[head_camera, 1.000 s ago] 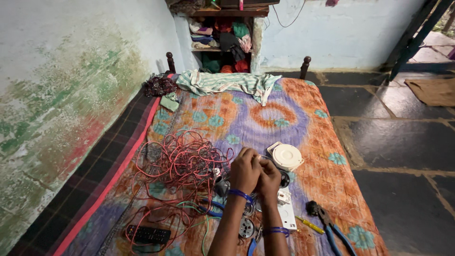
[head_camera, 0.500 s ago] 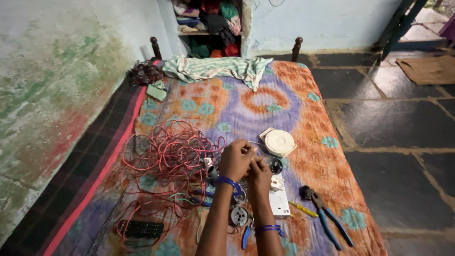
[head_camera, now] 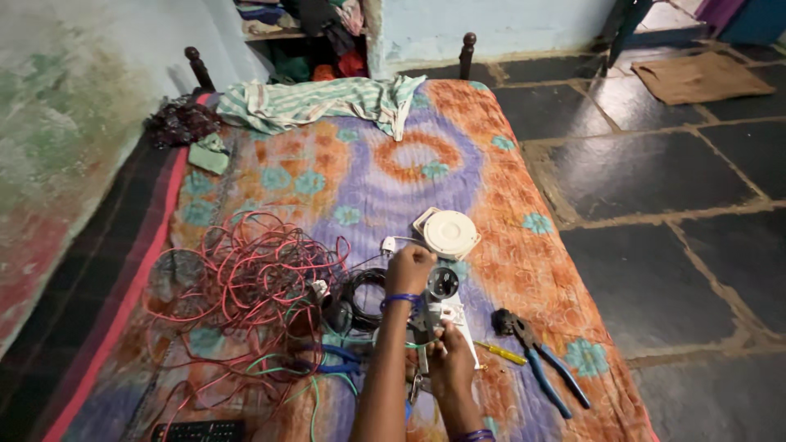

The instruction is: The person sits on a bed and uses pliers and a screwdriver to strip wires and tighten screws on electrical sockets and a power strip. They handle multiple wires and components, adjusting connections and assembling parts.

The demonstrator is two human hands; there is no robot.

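I am leaning over a big bed (head_camera: 524, 188) with an orange and purple flowery cover. A striped cloth (head_camera: 327, 98) lies crumpled at the far end. On my left side sits a big messy heap of red wires (head_camera: 246, 286), with some green ones mixed in. A round white plate (head_camera: 450, 234) lies just past my hands. Blue-handled pliers (head_camera: 540, 360) rest on my right, and a thin yellow screwdriver (head_camera: 501, 353) lies just beside them. My left hand (head_camera: 409, 270) is curled into a fist beside a small round black part (head_camera: 443, 282); I cannot tell if it holds something. My right hand (head_camera: 450, 364) is lower down, and its fingers pinch a small grey part (head_camera: 424, 326) that sits on a white switch board (head_camera: 460, 327).
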